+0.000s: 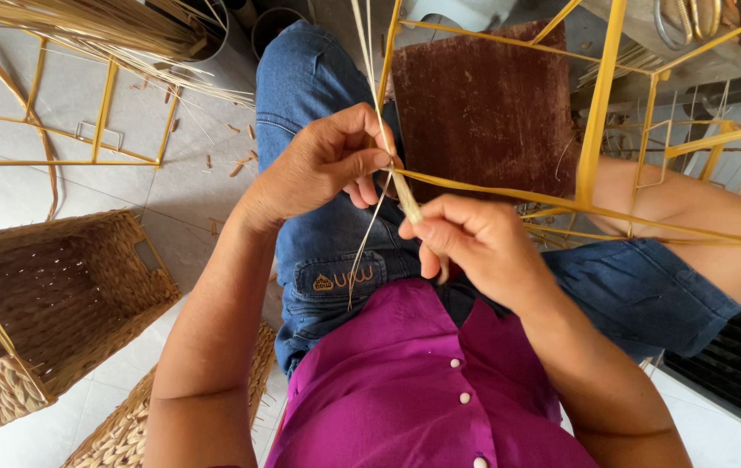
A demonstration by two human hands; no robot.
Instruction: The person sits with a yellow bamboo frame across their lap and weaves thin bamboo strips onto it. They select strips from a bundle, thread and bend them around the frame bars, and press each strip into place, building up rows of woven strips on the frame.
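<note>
Tiles, pale and littered with straw scraps, cover the floor (188, 186) around the seated person. Over the lap sits a yellow wire frame (598, 113); where its rods meet, the left hand (323, 165) pinches a straw strand (407, 201) shut between thumb and fingers. Just below, the right hand (474, 243) closes around that strand's lower end. Left of the frame: two woven baskets (50, 303), one more frame.

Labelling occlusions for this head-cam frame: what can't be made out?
- Where the fibre strand wraps the yellow wire frame: covered by left hand and right hand.
- Frame's far end: cut off by the right edge.
- Woven basket: cut by the left edge.
- Tools top right: cropped, blurred.
</note>
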